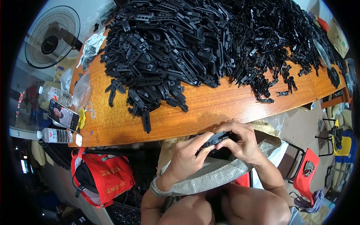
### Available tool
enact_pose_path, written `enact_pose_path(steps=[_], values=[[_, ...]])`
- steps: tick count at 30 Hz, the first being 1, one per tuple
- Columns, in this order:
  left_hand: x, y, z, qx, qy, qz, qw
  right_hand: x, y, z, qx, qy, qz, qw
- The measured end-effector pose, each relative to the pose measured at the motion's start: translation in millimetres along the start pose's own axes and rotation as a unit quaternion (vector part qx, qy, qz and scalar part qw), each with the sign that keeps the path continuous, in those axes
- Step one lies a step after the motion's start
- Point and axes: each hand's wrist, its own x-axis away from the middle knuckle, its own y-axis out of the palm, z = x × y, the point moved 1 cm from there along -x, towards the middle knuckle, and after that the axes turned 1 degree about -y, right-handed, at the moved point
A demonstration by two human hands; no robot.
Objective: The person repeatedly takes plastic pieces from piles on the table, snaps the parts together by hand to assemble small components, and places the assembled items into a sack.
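Note:
Between my two hands is a black plastic part (216,140), long and narrow, held above an open woven sack (210,179). My left hand (190,153) pinches its left end between thumb and fingers. At the other end, my right hand (240,139) has its thumb and fingers closed on the same part. The fingers hide much of its shape. Beyond my hands, a big heap of long black plastic parts (161,56) covers the wooden table (210,108). To the right of it lies a heap of smaller black clips (262,56).
At the table's left end are a phone (63,115), water bottles (56,135), a plastic bag (81,90) and a white case (78,140). A fan (52,36) stands behind them. A red bag (105,178) sits below the table edge. Red (306,176) and yellow chairs (340,138) stand right.

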Motion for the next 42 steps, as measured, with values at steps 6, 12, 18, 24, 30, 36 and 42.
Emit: enact_pose_path(steps=[6,12,18,24,30,36,42], values=[[-3,1,-5,0.015,0.009,0.004,1.0,-1,-3,-2,0.06,-0.015,-0.004,0.998],[-1,-1,-11,0.033,-0.029,-0.038,0.998,0,-1,-4,-0.053,0.101,-0.009,0.993],[-5,0,-7,0.013,0.008,-0.034,0.999,3,-1,2,-0.022,0.077,-0.005,0.997],[1,-1,-15,0.047,-0.001,-0.044,0.998,-1,-3,-6,-0.034,0.088,-0.016,0.995],[-2,9,-4,-0.034,0.04,0.07,0.996,4,5,2,-0.238,0.162,0.034,0.957],[6,23,-8,-0.153,0.165,0.067,0.972,6,7,2,-0.389,0.196,-0.027,0.9],[5,25,-5,-0.169,0.195,0.064,0.964,11,7,-1,-0.407,0.197,0.002,0.892]])
